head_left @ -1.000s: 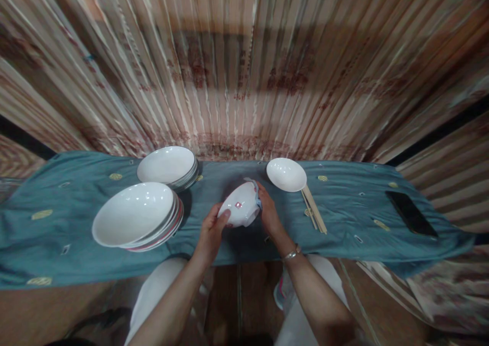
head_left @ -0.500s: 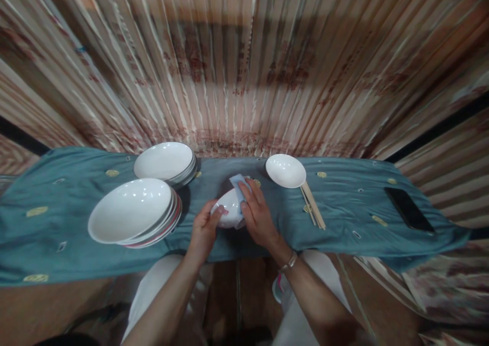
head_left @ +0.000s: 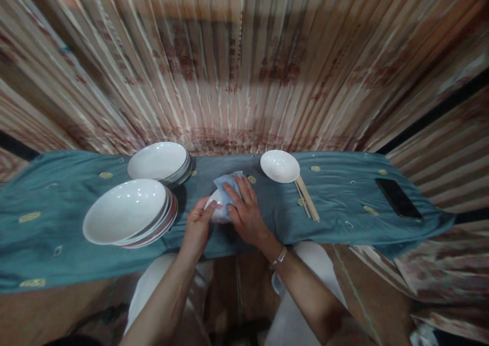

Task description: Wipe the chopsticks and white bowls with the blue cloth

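Frame centre: left hand (head_left: 197,224) grips bowl (head_left: 219,208) at left edge; right hand (head_left: 246,213) presses cloth (head_left: 224,195) on its outside; advise firm grip, flat cloth.

Bowl (head_left: 211,201) — partly hidden under cloth (head_left: 221,184)

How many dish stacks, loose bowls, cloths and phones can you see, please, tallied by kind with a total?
Dish stacks: 2 (far stack, near stack)
Loose bowls: 2 (held bowl, bowl by the chopsticks)
Cloths: 1 (blue cloth)
Phones: 1 (black phone)
Total: 6
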`<state>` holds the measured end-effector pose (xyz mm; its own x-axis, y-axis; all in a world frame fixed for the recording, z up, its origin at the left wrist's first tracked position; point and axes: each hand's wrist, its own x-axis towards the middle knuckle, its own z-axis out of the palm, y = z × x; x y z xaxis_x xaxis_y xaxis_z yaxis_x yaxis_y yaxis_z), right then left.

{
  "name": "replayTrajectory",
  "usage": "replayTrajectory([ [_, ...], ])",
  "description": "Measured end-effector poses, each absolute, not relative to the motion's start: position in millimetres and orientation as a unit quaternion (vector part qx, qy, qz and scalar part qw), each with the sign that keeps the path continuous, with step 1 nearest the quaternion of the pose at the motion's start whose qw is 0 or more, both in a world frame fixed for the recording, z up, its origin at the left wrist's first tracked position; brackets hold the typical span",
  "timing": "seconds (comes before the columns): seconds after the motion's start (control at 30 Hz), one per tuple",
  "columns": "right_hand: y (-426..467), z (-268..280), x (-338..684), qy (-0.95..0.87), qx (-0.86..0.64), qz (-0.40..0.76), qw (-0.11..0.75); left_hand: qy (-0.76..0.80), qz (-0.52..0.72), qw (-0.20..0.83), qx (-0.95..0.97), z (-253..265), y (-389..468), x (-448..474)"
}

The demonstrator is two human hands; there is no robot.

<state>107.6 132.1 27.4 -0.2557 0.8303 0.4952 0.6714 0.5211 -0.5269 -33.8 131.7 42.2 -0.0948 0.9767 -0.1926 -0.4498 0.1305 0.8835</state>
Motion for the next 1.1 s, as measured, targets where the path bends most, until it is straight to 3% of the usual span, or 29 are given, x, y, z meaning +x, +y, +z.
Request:
replayTrajectory([
  [0.27, 158.6, -9.9, 111.0, -0.586, -0.482, 0.395, 0.518, 0.434, 0.623, 0.602, 0.248, 43.3, 134.5, -40.2],
  [0.4, 165.4, -28.5, 103.3, -0.505, -0.468, 0.467, 0.555, 0.413, 0.634, 0.619, 0.212, 39.0, 137.5, -47.1],
  [0.77, 152.4, -34.4, 92.5, -0.518, -0.504, 0.400, 0.563, 0.363, 0.620, 0.694, 0.059, 31.2, 147.8, -46.4],
  [1.1, 109.9, -37.6, 75.0, -0.683, -0.534, 0.247, 0.433, 0.312, 0.594, 0.742, 0.011, 38.4, 151.1, -51.3],
])
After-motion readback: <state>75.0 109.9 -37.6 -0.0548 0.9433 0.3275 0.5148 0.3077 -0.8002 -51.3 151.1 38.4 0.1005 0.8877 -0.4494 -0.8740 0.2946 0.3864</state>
